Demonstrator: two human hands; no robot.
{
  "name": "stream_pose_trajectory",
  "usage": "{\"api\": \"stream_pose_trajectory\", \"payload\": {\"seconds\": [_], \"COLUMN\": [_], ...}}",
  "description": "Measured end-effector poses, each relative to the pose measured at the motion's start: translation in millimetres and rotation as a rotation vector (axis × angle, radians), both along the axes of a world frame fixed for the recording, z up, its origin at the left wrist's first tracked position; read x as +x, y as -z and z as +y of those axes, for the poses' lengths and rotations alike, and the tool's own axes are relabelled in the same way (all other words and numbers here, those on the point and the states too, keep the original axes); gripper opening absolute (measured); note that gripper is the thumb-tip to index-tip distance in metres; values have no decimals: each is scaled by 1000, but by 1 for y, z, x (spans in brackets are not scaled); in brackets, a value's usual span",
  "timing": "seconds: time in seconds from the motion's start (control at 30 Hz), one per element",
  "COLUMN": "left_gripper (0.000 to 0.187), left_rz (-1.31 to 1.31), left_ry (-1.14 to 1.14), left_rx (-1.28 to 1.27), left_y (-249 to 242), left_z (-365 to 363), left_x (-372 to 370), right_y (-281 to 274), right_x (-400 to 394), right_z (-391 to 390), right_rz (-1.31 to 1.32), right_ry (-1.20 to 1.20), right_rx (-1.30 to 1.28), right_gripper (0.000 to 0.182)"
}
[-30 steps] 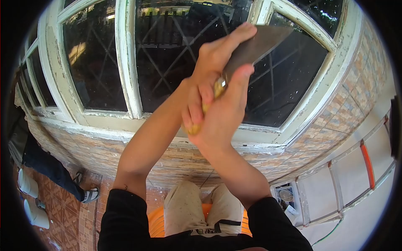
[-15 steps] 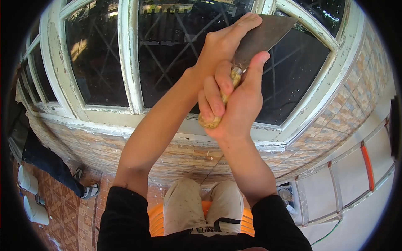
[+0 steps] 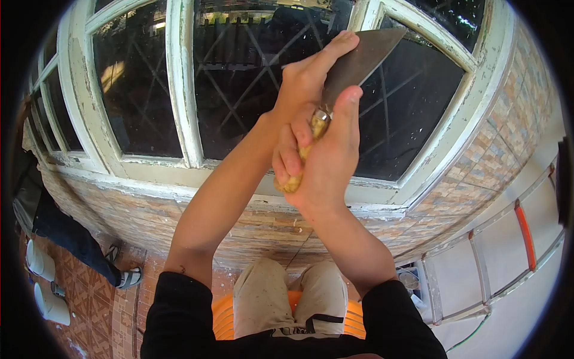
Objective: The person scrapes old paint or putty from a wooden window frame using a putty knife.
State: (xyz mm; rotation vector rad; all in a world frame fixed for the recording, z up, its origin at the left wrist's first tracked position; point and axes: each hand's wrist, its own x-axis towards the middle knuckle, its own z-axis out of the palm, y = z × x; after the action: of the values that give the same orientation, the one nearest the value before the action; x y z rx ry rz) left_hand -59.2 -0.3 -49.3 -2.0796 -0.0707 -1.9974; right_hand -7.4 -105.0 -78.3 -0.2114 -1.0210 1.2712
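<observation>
Right hand point(image 3: 326, 161) — scraper point(image 3: 360, 61); waist lettering point(image 3: 293, 330) — blurred.

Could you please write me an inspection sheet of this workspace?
Surface: window frame has worn, flaking white paint; pale specks dot the glass.
Job's things: broad-bladed scraper, raised in front of the window.
Clutter: two white buckets on the tiled floor at left; an open container beside the ladder.
Grip: right hand wraps the scraper's handle; left hand is at the blade's edge, its hold unclear.
Cables: thin green line below the ladder; cord or hose, cannot tell.
Surroundings: stone-patterned wall under the window; another person's leg at left; orange seat beneath the worker.
</observation>
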Motion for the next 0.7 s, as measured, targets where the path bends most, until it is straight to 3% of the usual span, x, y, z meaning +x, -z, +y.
{"api": "stream_pose_trajectory", "payload": {"seconds": [0.07,0.13,0.23,0.3,0.4,0.6,0.7], "left_gripper": [50,49,44,38,42,43,44], "left_rz": [50,46,23,-17,20,-66,-70], "left_ry": [76,113,109,12,58,49,75], "left_rx": [-115,-62,-25,-46,-86,16,103], "left_y": [-2,-5,1,5,-28,2,-22], "left_z": [-3,7,5,1,-4,4,22], "left_x": [-8,-11,-8,-4,-8,3,4], "right_y": [-6,-9,-3,-2,-31,-3,-17], "right_x": [-12,-26,-22,-16,-6,-12,-12], "right_z": [7,12,-2,4,12,10,15], "right_rz": [18,48,98,161,18,11,-17], "right_ry": [36,79,73,115,3,132,167], "right_rx": [53,153,40,33,12,89,111], "right_gripper": [53,43,42,51,65,53,51]}}
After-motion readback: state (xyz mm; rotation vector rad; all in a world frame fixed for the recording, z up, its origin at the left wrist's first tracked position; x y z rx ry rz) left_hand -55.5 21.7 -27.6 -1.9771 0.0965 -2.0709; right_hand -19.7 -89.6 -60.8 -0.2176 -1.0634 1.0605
